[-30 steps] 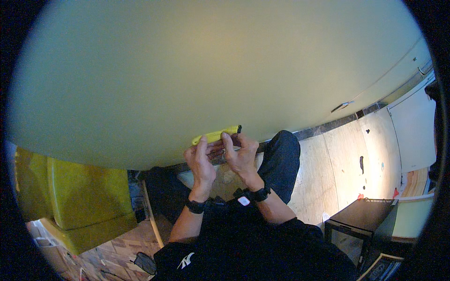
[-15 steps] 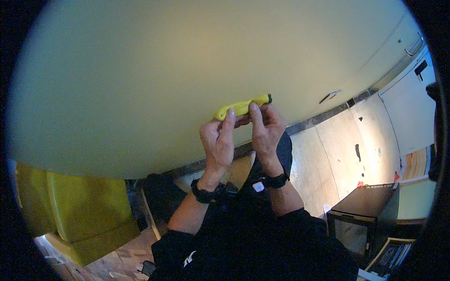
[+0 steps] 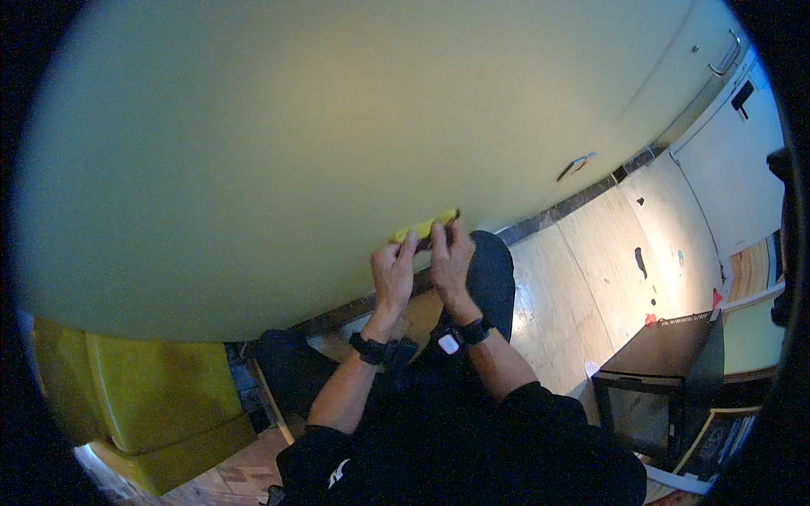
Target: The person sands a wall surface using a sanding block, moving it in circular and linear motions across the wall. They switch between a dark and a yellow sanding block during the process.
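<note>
Since a moment ago the view has swung, and both hands with the yellow tool now sit lower and closer to the middle of the picture. Nearest is the person's black top, with bare forearms reaching up from it. Each wrist wears a black band. The left hand (image 3: 393,271) and the right hand (image 3: 450,257) are held close together, side by side. Their fingers (image 3: 408,246) are curled shut around a small long yellow plastic tool with a dark tip (image 3: 424,227). The tool lies a bit tilted, held up in the air in front of the big pale green wall (image 3: 337,126). Below the hands are the person's legs in dark blue trousers. To the left stands a green-yellow padded chair (image 3: 143,392). To the right is a dark box-shaped cabinet (image 3: 654,375) on the light wooden floor (image 3: 582,278). Far off is a white door (image 3: 742,169).
</note>
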The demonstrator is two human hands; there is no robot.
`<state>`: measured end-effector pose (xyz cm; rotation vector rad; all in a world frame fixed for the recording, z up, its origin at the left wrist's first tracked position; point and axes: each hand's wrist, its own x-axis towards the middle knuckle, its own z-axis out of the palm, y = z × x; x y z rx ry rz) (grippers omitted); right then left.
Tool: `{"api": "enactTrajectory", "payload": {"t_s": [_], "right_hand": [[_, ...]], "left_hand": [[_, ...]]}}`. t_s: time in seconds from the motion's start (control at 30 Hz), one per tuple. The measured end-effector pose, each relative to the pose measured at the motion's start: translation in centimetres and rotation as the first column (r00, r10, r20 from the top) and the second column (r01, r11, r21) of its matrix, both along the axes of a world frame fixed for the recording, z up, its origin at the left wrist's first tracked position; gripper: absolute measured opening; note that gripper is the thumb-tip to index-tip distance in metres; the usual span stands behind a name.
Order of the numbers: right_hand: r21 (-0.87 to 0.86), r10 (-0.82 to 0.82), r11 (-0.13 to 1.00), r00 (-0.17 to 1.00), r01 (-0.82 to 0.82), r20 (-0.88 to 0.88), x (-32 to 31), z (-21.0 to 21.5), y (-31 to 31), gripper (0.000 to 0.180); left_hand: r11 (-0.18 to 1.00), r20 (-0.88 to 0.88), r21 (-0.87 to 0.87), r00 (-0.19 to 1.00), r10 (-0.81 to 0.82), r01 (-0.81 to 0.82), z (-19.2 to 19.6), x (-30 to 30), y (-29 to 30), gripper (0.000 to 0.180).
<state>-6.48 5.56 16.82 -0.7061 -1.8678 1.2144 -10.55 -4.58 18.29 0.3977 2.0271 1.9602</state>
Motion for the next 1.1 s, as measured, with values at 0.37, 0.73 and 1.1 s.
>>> {"api": "enactTrajectory", "payload": {"t_s": [0.37, 0.73, 1.1], "right_hand": [[-0.015, -0.138, 0.99, 0.978, 0.137, -0.159, -0.3, 0.4, 5.1, 0.025], [0.057, -0.214, 0.974, 0.97, 0.221, -0.111, -0.8, -2.3, 4.0, 0.024], [0.023, -0.67, 0.733, 0.727, 0.68, -0.149, -3.4, -4.0, 10.5, 0.028]], "left_hand": [[0.981, 0.052, 0.138, 0.988, -0.147, 0.139, 1.7, 0.2, 5.3, 0.036], [0.964, 0.16, 0.202, 0.966, -0.205, 0.171, -3.8, 0.4, 3.8, 0.036], [0.97, 0.085, 0.18, 0.98, -0.18, 0.163, 3.2, 1.2, 2.2, 0.029]]}}
